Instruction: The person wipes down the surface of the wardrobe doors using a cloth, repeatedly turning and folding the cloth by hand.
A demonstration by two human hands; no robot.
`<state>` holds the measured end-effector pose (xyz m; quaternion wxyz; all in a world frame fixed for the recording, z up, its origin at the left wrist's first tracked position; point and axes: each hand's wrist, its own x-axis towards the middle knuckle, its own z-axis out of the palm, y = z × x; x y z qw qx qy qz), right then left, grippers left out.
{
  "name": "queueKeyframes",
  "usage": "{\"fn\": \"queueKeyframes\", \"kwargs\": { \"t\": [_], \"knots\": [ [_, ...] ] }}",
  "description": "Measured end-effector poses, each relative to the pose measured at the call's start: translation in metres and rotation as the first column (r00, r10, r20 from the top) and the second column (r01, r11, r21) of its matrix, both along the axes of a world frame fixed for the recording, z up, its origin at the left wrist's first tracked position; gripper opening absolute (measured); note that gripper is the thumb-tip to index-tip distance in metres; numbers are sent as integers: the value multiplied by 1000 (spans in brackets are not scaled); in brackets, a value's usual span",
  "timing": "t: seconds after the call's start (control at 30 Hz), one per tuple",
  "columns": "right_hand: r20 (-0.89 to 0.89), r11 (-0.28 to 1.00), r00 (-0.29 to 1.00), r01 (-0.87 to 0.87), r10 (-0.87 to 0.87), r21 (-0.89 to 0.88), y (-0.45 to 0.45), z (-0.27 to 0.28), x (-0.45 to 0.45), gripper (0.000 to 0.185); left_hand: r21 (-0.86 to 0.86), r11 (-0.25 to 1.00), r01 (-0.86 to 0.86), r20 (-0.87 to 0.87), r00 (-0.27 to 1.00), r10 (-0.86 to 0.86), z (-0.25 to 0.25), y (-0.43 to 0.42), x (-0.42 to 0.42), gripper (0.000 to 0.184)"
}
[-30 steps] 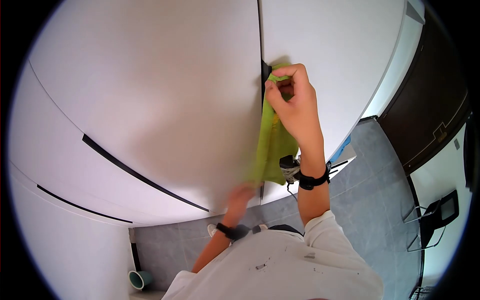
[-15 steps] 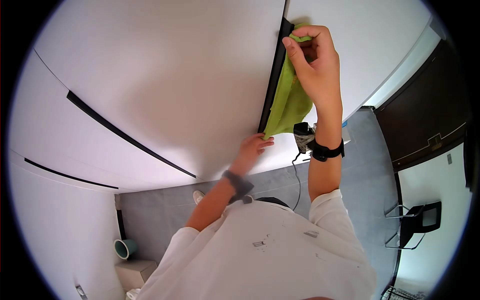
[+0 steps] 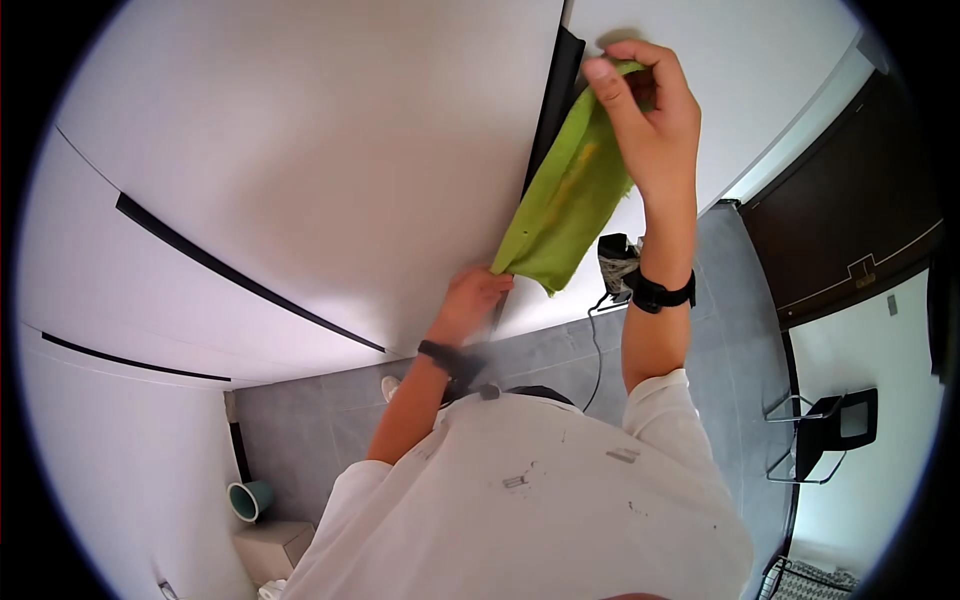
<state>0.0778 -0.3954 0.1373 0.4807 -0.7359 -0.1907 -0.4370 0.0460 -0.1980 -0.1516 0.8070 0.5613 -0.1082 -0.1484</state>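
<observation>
Right hand [image 3: 660, 125], as I see it from my end, pinches the upper end of the green cloth [image 3: 572, 190]; left hand [image 3: 468, 306] grips its lower corner. I have the cloth slanting between both, alongside the black handle [image 3: 552, 105].

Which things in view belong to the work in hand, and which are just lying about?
Likely in the work:
green cloth, held by the left hand and right hand
black handle strip beside it

Just about:
teal bin
box
black chair
</observation>
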Motion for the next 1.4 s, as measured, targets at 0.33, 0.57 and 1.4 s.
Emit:
{"fn": "queueKeyframes", "kwargs": {
  "t": [0.33,0.57,1.4],
  "knots": [
    [-30,991,994,-105,102,-80,11,0,-7,32,-106,987,118,-135,982,-132,-25,-17,1,36],
    [-26,986,993,-119,117,-118,7,-2,-4,33,-322,939,122,-345,908,-237,-18,-15,1,36],
    [-273,795,951,-275,143,-541,-30,-35,-51,21,321,932,-167,540,841,-35,178,-38,-30,33]
  ]
}}
